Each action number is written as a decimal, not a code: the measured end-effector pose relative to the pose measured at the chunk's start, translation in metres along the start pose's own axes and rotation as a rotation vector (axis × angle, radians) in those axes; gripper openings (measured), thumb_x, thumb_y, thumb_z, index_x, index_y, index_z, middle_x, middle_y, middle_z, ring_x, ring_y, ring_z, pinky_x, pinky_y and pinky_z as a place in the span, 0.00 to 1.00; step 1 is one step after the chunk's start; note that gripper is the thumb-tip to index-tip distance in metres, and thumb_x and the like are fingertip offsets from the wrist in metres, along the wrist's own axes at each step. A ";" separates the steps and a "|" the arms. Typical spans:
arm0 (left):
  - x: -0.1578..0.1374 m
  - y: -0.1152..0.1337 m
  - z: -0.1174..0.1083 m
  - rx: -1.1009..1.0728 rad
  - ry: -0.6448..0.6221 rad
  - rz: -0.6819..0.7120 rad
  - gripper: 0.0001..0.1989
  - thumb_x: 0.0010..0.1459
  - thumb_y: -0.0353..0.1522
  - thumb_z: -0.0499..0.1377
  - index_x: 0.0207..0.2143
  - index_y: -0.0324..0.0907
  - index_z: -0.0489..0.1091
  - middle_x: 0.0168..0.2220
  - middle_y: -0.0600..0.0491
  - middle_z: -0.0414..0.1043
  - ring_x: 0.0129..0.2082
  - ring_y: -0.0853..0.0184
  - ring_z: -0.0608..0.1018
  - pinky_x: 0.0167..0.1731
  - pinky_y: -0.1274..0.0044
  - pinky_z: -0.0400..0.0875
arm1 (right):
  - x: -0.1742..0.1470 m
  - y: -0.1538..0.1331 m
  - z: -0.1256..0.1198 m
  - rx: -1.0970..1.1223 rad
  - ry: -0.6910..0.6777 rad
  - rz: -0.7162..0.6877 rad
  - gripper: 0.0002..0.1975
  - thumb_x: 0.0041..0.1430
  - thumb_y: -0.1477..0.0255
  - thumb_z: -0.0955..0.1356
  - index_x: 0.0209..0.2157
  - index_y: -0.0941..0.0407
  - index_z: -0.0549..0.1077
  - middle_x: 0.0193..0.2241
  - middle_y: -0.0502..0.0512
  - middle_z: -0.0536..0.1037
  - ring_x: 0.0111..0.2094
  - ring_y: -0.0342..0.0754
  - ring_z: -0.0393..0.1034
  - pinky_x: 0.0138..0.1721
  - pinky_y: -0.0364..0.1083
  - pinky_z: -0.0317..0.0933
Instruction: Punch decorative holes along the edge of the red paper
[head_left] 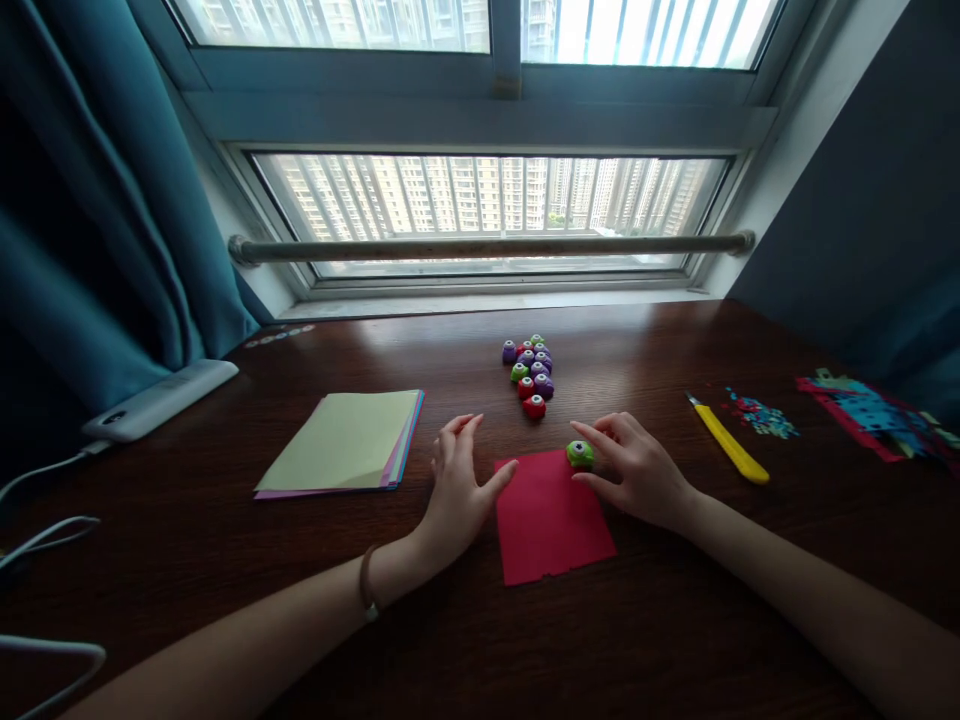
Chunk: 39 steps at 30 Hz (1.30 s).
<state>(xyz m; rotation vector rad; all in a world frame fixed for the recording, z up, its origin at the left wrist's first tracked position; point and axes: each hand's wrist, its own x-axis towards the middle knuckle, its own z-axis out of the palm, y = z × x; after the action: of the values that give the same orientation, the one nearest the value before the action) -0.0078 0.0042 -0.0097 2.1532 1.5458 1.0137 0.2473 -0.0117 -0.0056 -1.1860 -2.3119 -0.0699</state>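
Note:
A red square of paper (pixel 553 525) lies on the table in front of me, with small notches along its near edge. At its far right edge sits a small green craft punch (pixel 580 455) with a star shape on top. My right hand (pixel 637 468) is beside this punch, thumb and forefinger spread around it; whether they touch it is hard to make out. To the left of the sheet, my left hand (pixel 461 490) is open and empty, its thumb over the sheet's upper left edge. Several more punches (pixel 534 407) in red, purple and green stand grouped beyond the paper.
A stack of coloured paper (pixel 341 440) is at the left. A yellow utility knife (pixel 731 445), tiny paper cutouts (pixel 761 415) and punched paper scraps (pixel 862 410) lie at the right. A white device (pixel 161 400) with a cable rests by the curtain (pixel 112 200).

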 end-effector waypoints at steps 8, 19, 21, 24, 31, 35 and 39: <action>0.011 0.043 0.008 0.281 -0.360 0.640 0.27 0.59 0.25 0.43 0.60 0.41 0.45 0.63 0.51 0.45 0.63 0.63 0.45 0.60 0.62 0.44 | 0.001 0.003 0.001 -0.323 -0.049 -0.259 0.22 0.59 0.61 0.62 0.47 0.64 0.68 0.31 0.58 0.67 0.34 0.49 0.57 0.36 0.49 0.57; 0.031 0.043 0.034 0.433 -0.332 0.934 0.20 0.58 0.27 0.46 0.53 0.27 0.58 0.55 0.39 0.61 0.55 0.61 0.64 0.57 0.70 0.56 | 0.000 -0.006 0.004 -0.493 -0.203 -0.254 0.04 0.56 0.79 0.63 0.33 0.60 0.69 0.30 0.55 0.67 0.30 0.48 0.61 0.27 0.47 0.54; 0.034 0.047 0.033 0.443 -0.335 0.959 0.20 0.58 0.27 0.47 0.51 0.26 0.60 0.53 0.37 0.62 0.54 0.60 0.66 0.56 0.69 0.58 | 0.001 -0.009 0.004 -0.513 -0.223 -0.235 0.07 0.54 0.81 0.63 0.35 0.61 0.69 0.30 0.56 0.67 0.29 0.49 0.61 0.27 0.46 0.55; 0.038 0.052 0.033 0.460 -0.340 0.996 0.18 0.57 0.27 0.48 0.48 0.25 0.62 0.50 0.37 0.65 0.51 0.59 0.68 0.53 0.68 0.61 | 0.001 -0.013 0.004 -0.534 -0.242 -0.211 0.10 0.52 0.83 0.62 0.37 0.64 0.69 0.30 0.58 0.67 0.29 0.49 0.62 0.25 0.46 0.56; 0.041 0.054 0.033 0.511 -0.334 1.048 0.16 0.58 0.26 0.47 0.46 0.26 0.65 0.45 0.40 0.69 0.48 0.60 0.70 0.51 0.69 0.63 | 0.001 -0.018 0.004 -0.563 -0.250 -0.191 0.12 0.50 0.84 0.62 0.36 0.66 0.71 0.29 0.60 0.68 0.27 0.50 0.62 0.23 0.47 0.56; 0.037 0.057 0.033 0.560 -0.313 1.082 0.16 0.57 0.25 0.46 0.42 0.25 0.67 0.45 0.37 0.69 0.47 0.57 0.70 0.50 0.66 0.63 | 0.002 -0.023 0.005 -0.609 -0.246 -0.204 0.11 0.49 0.84 0.62 0.35 0.66 0.72 0.27 0.60 0.67 0.26 0.50 0.61 0.21 0.47 0.54; 0.032 0.061 0.035 0.606 -0.301 1.078 0.16 0.56 0.23 0.45 0.41 0.20 0.66 0.43 0.31 0.69 0.46 0.53 0.71 0.50 0.63 0.62 | 0.001 -0.023 0.007 -0.589 -0.243 -0.197 0.10 0.49 0.84 0.62 0.33 0.64 0.71 0.27 0.59 0.66 0.26 0.50 0.60 0.22 0.47 0.53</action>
<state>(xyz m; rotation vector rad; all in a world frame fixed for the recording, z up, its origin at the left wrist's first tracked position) 0.0646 0.0158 0.0147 3.4768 0.4821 0.3685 0.2258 -0.0232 -0.0061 -1.2801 -2.7180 -0.7617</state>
